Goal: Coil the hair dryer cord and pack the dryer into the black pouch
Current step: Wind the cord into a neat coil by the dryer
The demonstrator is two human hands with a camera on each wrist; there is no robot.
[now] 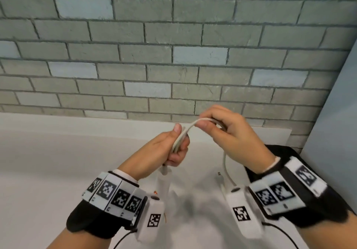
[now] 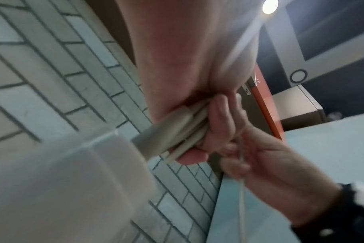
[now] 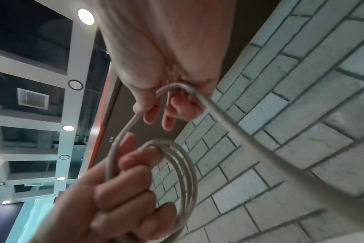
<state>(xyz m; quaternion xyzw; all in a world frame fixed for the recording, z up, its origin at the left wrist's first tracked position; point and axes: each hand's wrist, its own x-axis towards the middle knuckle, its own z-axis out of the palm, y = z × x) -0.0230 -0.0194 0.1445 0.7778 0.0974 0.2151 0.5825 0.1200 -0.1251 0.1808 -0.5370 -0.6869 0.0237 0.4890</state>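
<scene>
The left hand (image 1: pixel 170 148) grips the cord (image 3: pixel 183 172) loops tight, up above the bench (image 1: pixel 58 162). The right hand (image 1: pixel 229 131) pinches the next bit of cord. Make each new loop the same size and lay it flat by the others. The pouch (image 1: pixel 286 150) waits behind the right wrist.

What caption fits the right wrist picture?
Left hand grips the coiled white cord while the right hand feeds another loop.
</scene>
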